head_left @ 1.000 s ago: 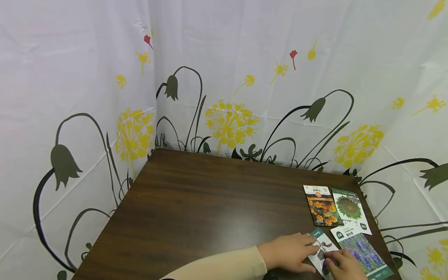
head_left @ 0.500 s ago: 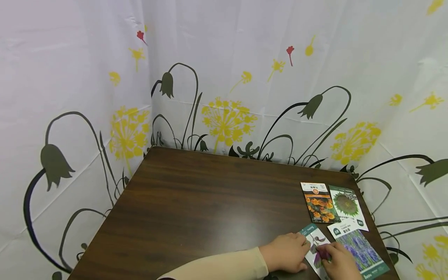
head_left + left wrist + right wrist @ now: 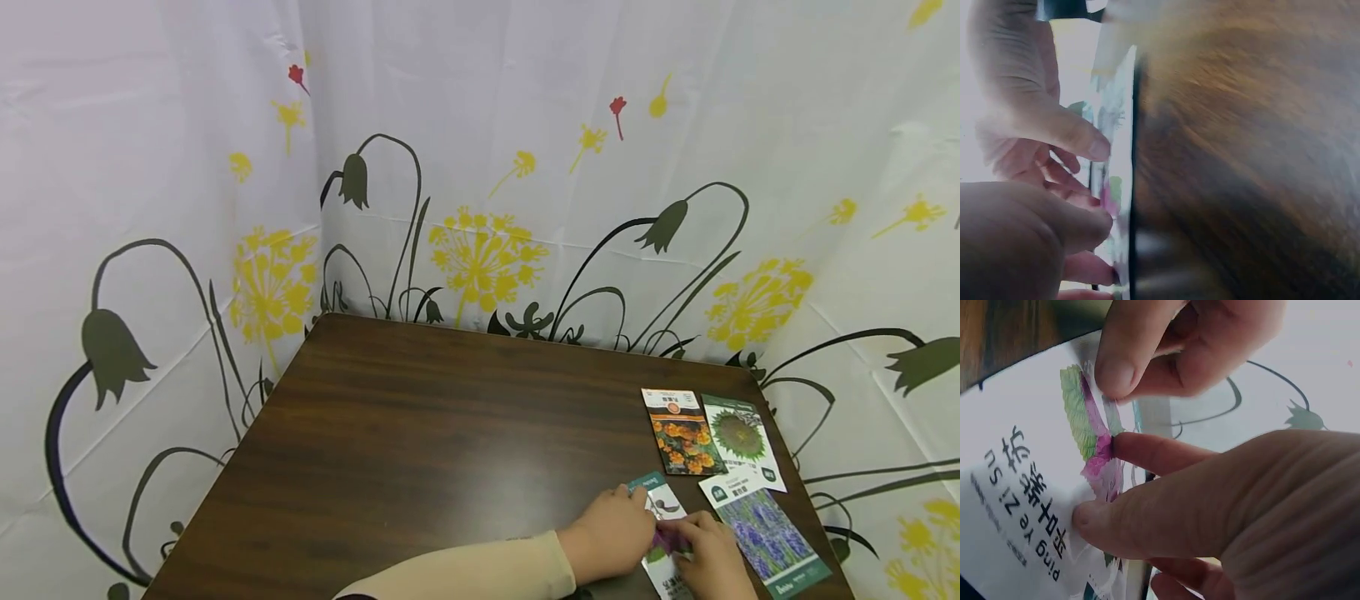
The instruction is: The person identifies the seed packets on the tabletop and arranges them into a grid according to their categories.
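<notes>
A white seed packet (image 3: pixel 657 567) with a green top band and a purple-leaf picture lies on the brown table (image 3: pixel 450 433). Both hands work on it. My left hand (image 3: pixel 611 533) reaches over its left side, thumb and fingers pinching near its middle. From the other side, my right hand (image 3: pixel 712 554) pinches at the purple print. The right wrist view shows the right thumb (image 3: pixel 1088 515) on the packet's face, and the left thumb (image 3: pixel 1116 375) and curled forefinger near the green leaf print. Seen edge-on in the left wrist view, the packet (image 3: pixel 1124 131) stays close over the tabletop.
Right of the hands lies a lavender seed packet (image 3: pixel 772 533), its upper end overlapping a sunflower packet (image 3: pixel 738 433). Beside that one is an orange marigold packet (image 3: pixel 684 442). A flower-printed white curtain (image 3: pixel 480 125) hangs behind the table.
The purple-leaf packet has shifted left, away from the lavender packet, with both hands following. The left fingers have drawn in from lying flat. The head view has turned slightly.
</notes>
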The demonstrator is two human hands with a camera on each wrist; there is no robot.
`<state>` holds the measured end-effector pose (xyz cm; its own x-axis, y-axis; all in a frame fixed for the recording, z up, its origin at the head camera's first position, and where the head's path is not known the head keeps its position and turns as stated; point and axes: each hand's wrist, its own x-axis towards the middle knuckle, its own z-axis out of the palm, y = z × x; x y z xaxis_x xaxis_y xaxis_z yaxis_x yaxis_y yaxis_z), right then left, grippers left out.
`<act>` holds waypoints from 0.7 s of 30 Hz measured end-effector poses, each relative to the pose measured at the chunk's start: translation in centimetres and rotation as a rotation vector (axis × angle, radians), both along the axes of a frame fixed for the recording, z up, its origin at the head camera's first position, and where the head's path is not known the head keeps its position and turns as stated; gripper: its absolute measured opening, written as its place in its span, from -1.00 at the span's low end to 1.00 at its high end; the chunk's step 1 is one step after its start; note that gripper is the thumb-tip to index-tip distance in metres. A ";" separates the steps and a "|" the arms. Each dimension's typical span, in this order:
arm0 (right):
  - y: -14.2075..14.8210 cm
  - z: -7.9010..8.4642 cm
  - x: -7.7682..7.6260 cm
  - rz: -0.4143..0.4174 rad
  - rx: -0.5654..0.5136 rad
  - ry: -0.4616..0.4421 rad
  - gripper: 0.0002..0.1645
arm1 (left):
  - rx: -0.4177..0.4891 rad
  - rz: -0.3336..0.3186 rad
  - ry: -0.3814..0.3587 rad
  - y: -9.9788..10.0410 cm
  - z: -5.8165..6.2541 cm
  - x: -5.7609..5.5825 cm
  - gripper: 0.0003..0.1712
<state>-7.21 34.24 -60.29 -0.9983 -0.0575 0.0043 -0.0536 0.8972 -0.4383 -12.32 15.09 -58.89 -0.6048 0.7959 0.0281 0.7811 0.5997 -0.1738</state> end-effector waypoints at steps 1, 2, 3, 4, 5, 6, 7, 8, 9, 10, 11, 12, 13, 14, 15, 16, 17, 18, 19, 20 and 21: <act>-0.1 0.0 -0.1 0.000 -0.003 -0.019 -0.39 | 0.002 0.015 -0.021 0.1 0.0 -0.1 -0.72; -0.2 0.0 -0.1 -0.003 -0.009 -0.039 -0.39 | 0.000 0.028 -0.035 0.2 0.0 -0.1 -0.73; -0.3 0.1 -0.2 -0.006 -0.025 -0.062 -0.39 | 0.004 0.041 -0.049 0.3 0.0 -0.1 -0.74; -0.4 0.2 -0.3 -0.007 -0.041 -0.080 -0.38 | 0.008 0.053 -0.053 0.3 -0.1 -0.2 -0.73; -0.5 0.3 -0.4 -0.009 -0.053 -0.095 -0.38 | 0.012 0.064 -0.052 0.4 -0.1 -0.2 -0.72; -0.5 0.4 -0.4 -0.010 -0.059 -0.104 -0.37 | 0.018 0.075 -0.053 0.4 -0.1 -0.3 -0.70; -0.6 0.5 -0.5 -0.012 -0.067 -0.110 -0.38 | 0.023 0.085 -0.052 0.4 -0.1 -0.3 -0.66; -0.7 0.6 -0.5 -0.014 -0.073 -0.114 -0.38 | 0.024 0.091 -0.046 0.5 -0.1 -0.4 -0.62; -0.7 0.7 -0.5 -0.015 -0.076 -0.119 -0.39 | 0.025 0.098 -0.046 0.5 -0.1 -0.4 -0.56; -0.8 0.8 -0.6 -0.014 -0.082 -0.124 -0.41 | 0.024 0.102 -0.045 0.6 -0.1 -0.4 -0.51; -0.8 0.9 -0.6 -0.013 -0.085 -0.127 -0.42 | 0.026 0.104 -0.050 0.6 -0.1 -0.5 -0.47; -0.9 1.0 -0.6 -0.011 -0.087 -0.131 -0.43 | 0.024 0.103 -0.055 0.7 -0.1 -0.5 -0.42; -0.9 1.0 -0.5 -0.012 -0.088 -0.133 -0.44 | 0.022 0.103 -0.056 0.7 -0.1 -0.4 -0.39; -1.0 1.0 -0.5 -0.009 -0.085 -0.130 -0.45 | 0.018 0.105 -0.064 0.7 -0.1 -0.4 -0.35; -1.1 0.9 -0.5 -0.002 -0.085 -0.124 -0.46 | 0.015 0.110 -0.074 0.7 -0.2 -0.4 -0.31; -1.1 0.9 -0.5 0.006 -0.087 -0.120 -0.47 | 0.014 0.119 -0.075 0.6 -0.3 -0.3 -0.28; -1.2 0.8 -0.5 0.012 -0.087 -0.118 -0.47 | 0.009 0.131 -0.079 0.6 -0.4 -0.3 -0.23; -1.3 0.8 -0.5 0.018 -0.086 -0.117 -0.48 | 0.005 0.146 -0.081 0.6 -0.4 -0.2 -0.17; -1.4 0.8 -0.6 0.024 -0.083 -0.113 -0.49 | 0.001 0.161 -0.084 0.6 -0.5 -0.2 -0.13; -1.6 0.7 -0.6 0.032 -0.079 -0.107 -0.49 | -0.002 0.176 -0.089 0.6 -0.6 -0.2 -0.08; -1.7 0.6 -0.7 0.036 -0.075 -0.105 -0.50 | -0.001 0.188 -0.084 0.6 -0.7 -0.2 -0.05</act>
